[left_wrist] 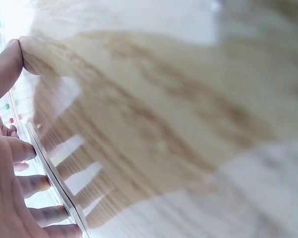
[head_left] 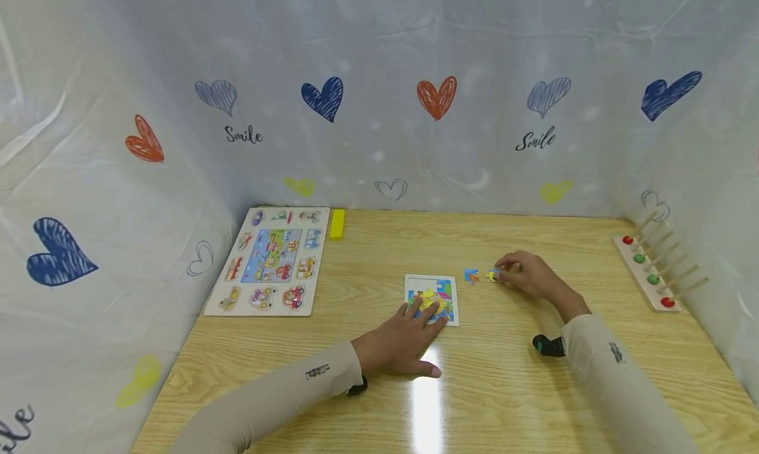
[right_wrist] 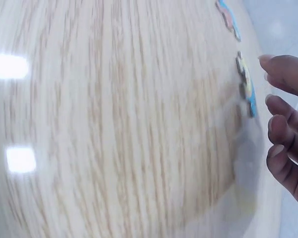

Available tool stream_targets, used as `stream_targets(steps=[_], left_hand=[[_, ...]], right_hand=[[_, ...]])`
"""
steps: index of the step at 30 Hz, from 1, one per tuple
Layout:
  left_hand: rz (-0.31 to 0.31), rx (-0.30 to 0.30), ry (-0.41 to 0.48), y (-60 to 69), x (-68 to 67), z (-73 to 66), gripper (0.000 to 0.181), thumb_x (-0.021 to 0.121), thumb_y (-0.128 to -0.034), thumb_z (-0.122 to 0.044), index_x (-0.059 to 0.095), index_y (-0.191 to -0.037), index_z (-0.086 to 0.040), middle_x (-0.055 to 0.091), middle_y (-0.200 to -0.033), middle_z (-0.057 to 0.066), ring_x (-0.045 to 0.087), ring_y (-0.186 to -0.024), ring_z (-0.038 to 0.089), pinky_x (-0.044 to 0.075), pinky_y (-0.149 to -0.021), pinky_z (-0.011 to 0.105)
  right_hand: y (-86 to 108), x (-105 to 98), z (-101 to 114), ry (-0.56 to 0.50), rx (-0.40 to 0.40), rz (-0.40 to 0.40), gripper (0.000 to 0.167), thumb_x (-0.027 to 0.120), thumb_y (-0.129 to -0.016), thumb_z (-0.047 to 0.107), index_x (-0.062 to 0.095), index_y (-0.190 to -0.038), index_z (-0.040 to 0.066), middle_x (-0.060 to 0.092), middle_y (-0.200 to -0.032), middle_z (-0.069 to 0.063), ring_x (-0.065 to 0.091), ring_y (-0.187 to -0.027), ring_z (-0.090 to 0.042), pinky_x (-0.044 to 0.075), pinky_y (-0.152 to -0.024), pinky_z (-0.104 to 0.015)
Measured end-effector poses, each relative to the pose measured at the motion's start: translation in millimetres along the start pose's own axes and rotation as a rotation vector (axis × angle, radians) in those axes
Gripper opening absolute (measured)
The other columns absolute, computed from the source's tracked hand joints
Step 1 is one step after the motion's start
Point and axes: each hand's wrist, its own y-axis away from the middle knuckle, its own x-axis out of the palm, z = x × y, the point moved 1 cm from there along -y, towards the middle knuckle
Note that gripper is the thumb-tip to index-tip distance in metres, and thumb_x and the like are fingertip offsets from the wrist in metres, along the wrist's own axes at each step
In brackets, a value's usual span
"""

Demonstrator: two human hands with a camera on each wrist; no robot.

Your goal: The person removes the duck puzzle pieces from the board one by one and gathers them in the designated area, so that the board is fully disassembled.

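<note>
A small yellow-and-blue jigsaw piece lies just beside the fingertips of the right hand, whose half-bent fingers have hold of nothing. Left of that hand lies a blue-and-orange jigsaw piece. The left hand spreads flat, fingers straight, over a square white-rimmed picture puzzle, gripping nothing. Beyond the right hand's right stands a wooden peg board.

A play spot is seen, but home or school cannot be told. The table is walled at its back and sides by pale sheets printed with hearts. A picture board is set at the table's left, a puzzle near its middle, a stick toy at its right.
</note>
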Motion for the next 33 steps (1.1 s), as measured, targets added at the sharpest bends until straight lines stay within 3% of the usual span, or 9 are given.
stream_targets(steps=[9, 17, 25, 28, 33], left_hand=[[0.015, -0.004, 0.023, -0.4, -1.0, -0.1, 0.097, 0.041, -0.0923, -0.077, 0.017, -0.162, -0.015, 0.013, -0.168, 0.017, 0.016, -0.151, 0.049, 0.034, -0.115, 0.057], [0.024, -0.007, -0.010, -2.4, -1.4, 0.0, 0.098, 0.038, -0.0910, -0.080, 0.018, -0.162, -0.016, 0.015, -0.168, 0.016, 0.019, -0.151, 0.048, 0.036, -0.114, 0.056], [0.018, -0.001, 0.047, -4.4, -5.5, -1.9, 0.095, 0.040, -0.0924, -0.077, 0.019, -0.162, -0.015, 0.015, -0.168, 0.017, 0.016, -0.152, 0.046, 0.029, -0.118, 0.058], [0.001, 0.010, 0.038, -6.9, -6.5, -3.1, 0.095, 0.042, -0.0926, -0.076, 0.019, -0.162, -0.015, 0.015, -0.168, 0.017, 0.016, -0.152, 0.046, 0.028, -0.119, 0.057], [0.029, 0.006, 0.011, -11.1, -5.3, -3.1, 0.094, 0.042, -0.0934, -0.075, 0.018, -0.162, -0.015, 0.015, -0.168, 0.016, 0.019, -0.152, 0.046, 0.029, -0.118, 0.057]], right_hand=[[-12.0, 14.6, 34.1, -0.098, -0.114, 0.096, 0.021, 0.072, -0.094, 0.017, 0.072, -0.111, 0.006, 0.068, -0.096, -0.003, 0.053, -0.077, -0.014, 0.047, -0.068, -0.027], [-21.5, 34.6, 59.4, -0.095, -0.137, 0.193, 0.029, 0.074, -0.092, 0.021, 0.069, -0.118, 0.008, 0.066, -0.101, -0.003, 0.055, -0.088, -0.017, 0.048, -0.078, -0.032], [-23.6, 43.1, 65.2, -0.098, -0.155, 0.230, 0.032, 0.074, -0.093, 0.022, 0.068, -0.120, 0.008, 0.064, -0.106, -0.006, 0.055, -0.093, -0.019, 0.048, -0.082, -0.036], [-22.6, 43.6, 65.0, -0.090, -0.152, 0.237, 0.032, 0.074, -0.093, 0.024, 0.068, -0.120, 0.009, 0.064, -0.107, -0.005, 0.056, -0.096, -0.020, 0.049, -0.084, -0.037], [-22.7, 44.4, 67.4, -0.093, -0.174, 0.238, 0.032, 0.073, -0.093, 0.024, 0.068, -0.121, 0.009, 0.063, -0.108, -0.004, 0.057, -0.101, -0.021, 0.049, -0.089, -0.041]])
